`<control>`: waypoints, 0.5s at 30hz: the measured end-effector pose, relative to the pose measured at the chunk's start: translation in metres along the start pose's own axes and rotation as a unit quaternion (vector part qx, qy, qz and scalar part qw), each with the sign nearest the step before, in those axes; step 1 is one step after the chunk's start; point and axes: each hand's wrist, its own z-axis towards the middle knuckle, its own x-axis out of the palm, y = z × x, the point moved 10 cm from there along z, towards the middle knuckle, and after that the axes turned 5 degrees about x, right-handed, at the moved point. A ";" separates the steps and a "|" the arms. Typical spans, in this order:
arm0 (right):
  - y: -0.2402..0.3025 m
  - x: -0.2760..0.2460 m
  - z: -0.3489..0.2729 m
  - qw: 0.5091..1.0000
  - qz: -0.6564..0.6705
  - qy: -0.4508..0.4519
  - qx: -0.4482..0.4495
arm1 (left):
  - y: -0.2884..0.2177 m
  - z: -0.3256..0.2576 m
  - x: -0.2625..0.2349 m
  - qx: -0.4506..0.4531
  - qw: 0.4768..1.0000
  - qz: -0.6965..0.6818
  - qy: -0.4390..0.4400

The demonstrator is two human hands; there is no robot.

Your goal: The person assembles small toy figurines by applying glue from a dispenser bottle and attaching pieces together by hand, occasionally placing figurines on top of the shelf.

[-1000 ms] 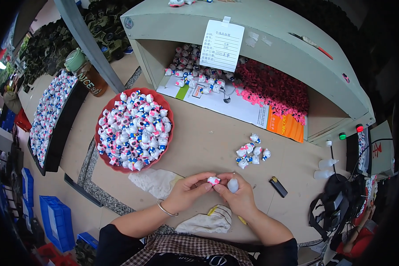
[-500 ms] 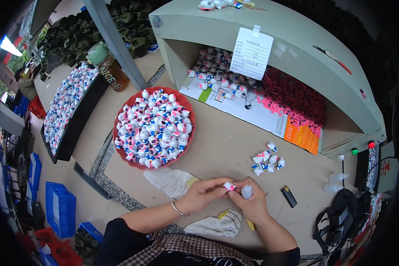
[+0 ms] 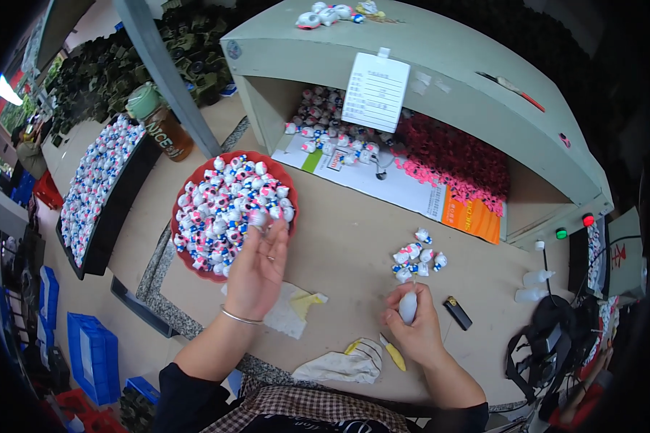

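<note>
Since a moment ago, left hand (image 3: pixel 256 268) is leaving the right hand (image 3: pixel 415 328) and reaching to the red bowl (image 3: pixel 188 191), fingers pinching a small figurine (image 3: pixel 258 218). Right grip is closing around a white bottle (image 3: pixel 407 307), right of the bowl.

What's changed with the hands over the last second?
The left hand has let go of the small figure it held against the right hand and reached out to the red tray of figures, fingers at one. The right hand still grips the small white bottle. The pile of figures stays put.
</note>
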 end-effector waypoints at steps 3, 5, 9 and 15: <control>0.012 -0.032 0.000 0.995 0.071 -0.051 -0.042 | 0.020 -0.007 0.001 -0.055 0.991 0.117 0.017; 0.013 -0.061 0.007 0.993 0.029 -0.102 -0.043 | 0.046 -0.016 0.005 -0.091 0.946 0.301 0.074; -0.001 -0.112 0.027 0.976 -0.112 -0.189 -0.014 | 0.104 -0.018 0.062 -0.016 0.803 0.513 0.303; -0.010 -0.077 0.042 0.972 -0.179 -0.146 -0.046 | 0.153 0.011 0.078 0.099 0.594 0.717 0.351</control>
